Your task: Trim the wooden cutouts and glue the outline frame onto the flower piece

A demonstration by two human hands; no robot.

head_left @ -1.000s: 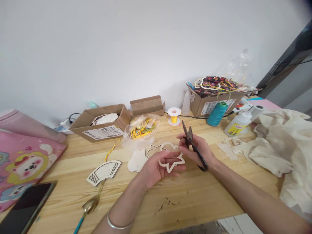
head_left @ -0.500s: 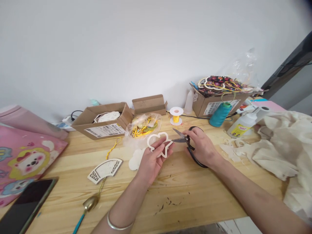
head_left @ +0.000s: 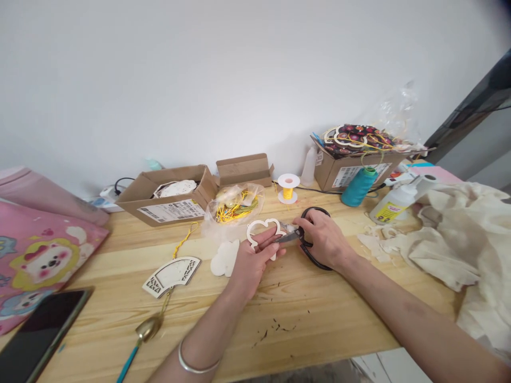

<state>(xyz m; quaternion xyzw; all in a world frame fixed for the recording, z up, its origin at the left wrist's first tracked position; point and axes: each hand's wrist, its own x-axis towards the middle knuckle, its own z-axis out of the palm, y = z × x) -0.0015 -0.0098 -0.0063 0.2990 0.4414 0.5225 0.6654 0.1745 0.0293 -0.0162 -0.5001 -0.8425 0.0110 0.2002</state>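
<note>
Head view, the only one. Left hand point(head_left: 253, 260) pinches a pale cloud-shaped frame point(head_left: 249, 234), held up in front of the wearer, over the wooden table point(head_left: 327, 319). Thumb pressed near the frame's right side, other fingers behind. Right hand point(head_left: 325, 239) curled round the black handles of a pair of scissors point(head_left: 300, 232); blades slightly parted, pointing left at the frame's right edge. Cannot tell whether steel touches the rim.

Just left of the left hand: a solid pale cloud cut-out point(head_left: 224, 259), flat on the wood. Fan-shaped ornament point(head_left: 172, 276) further left.

Handling, in my judgement: thumb lies very near the lower blade, so best kept back from it. Pinch firmly but lightly, as the rim looks thin; small, tip-only strokes would suit.
</note>
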